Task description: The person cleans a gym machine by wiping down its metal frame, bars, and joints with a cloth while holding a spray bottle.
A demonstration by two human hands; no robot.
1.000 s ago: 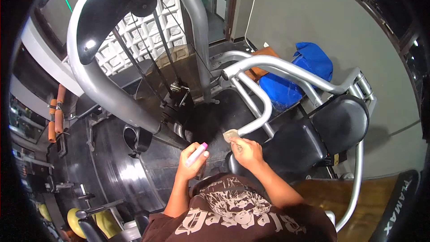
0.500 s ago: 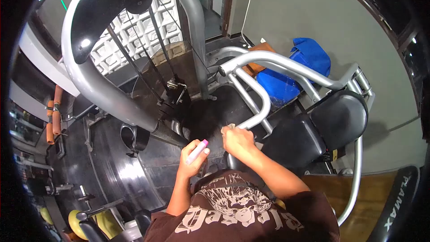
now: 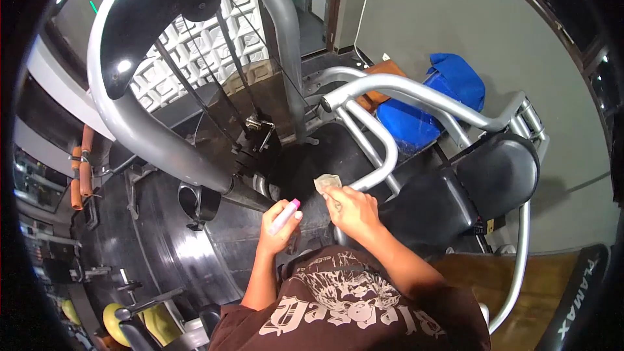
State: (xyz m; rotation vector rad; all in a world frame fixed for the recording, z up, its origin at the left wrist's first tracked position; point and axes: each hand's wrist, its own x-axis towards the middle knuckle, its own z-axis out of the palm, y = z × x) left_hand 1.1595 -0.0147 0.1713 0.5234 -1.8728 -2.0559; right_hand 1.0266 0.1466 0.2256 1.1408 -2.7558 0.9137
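My left hand [image 3: 273,234] is wrapped round a small, pale bottle with a pink top [image 3: 284,216], held at a tilt in front of my shirt. To its right, my right hand [image 3: 356,214] pinches a crumpled beige cloth [image 3: 327,183] between thumb and fingers. The cloth sticks out past the fingertips, near the silver tube of the machine arm [image 3: 380,172]. Whether it touches the tube, I cannot tell. Both hands are in front of a gym machine with a black padded seat [image 3: 426,205].
A silver machine frame [image 3: 146,140] with a black weight stack [image 3: 257,146] rises ahead on the left. Blue fabric [image 3: 406,123] lies by the grey wall. A cup holder [image 3: 198,205] is fixed low on the left. A PLAMAX pad [image 3: 575,299] stands at lower right.
My right hand has turned and shifted slightly right and down, so more of the beige cloth shows. My left hand keeps its hold on the bottle, almost unmoved.
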